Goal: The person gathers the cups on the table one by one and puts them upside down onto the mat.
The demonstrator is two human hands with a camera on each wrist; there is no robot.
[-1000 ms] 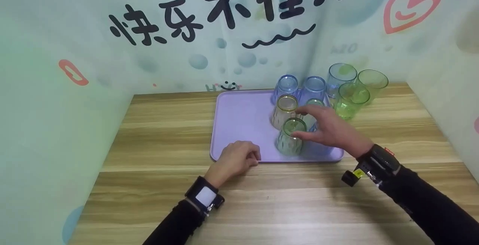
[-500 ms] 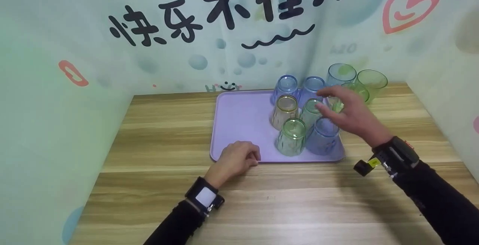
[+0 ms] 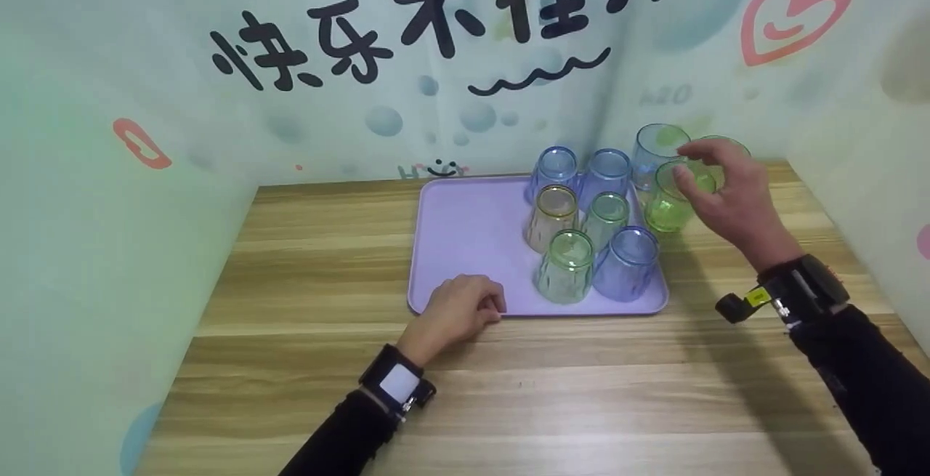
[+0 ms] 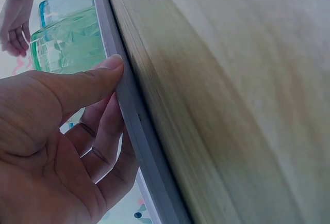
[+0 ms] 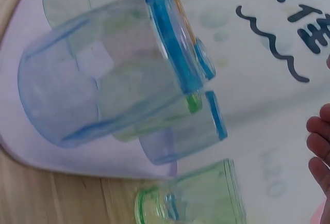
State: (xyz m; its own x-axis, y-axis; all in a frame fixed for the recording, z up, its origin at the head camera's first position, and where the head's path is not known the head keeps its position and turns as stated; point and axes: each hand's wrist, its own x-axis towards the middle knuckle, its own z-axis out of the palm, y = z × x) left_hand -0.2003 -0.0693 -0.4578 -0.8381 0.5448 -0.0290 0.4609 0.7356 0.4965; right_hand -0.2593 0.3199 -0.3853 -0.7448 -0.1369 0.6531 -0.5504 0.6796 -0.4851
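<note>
On the front rim of a lilac tray (image 3: 465,236), my left hand (image 3: 465,305) pinches the edge; in the left wrist view its thumb (image 4: 98,82) lies on the rim, with curled fingers behind. Bare of any object, my right hand (image 3: 737,203) hovers with thumb and fingers spread beside an upright green glass (image 3: 667,214). It partly covers another green glass (image 3: 734,146) behind. A light blue glass (image 3: 657,145) stands upright by them. Upside down on the tray's right half are several glasses, among them a blue glass (image 3: 626,265), a green glass (image 3: 565,269) and a yellowish glass (image 3: 554,222).
A wooden table (image 3: 312,258) lies under the tray. At the back hangs a printed cloth (image 3: 327,127), close behind the tray's far edge, and more cloth (image 3: 864,192) borders the right side. The upright glasses stand close together off the tray's back right corner.
My right hand has moved away from above the tray's front glasses, right and back to the upright green glasses. The left hand stays at the tray rim.
</note>
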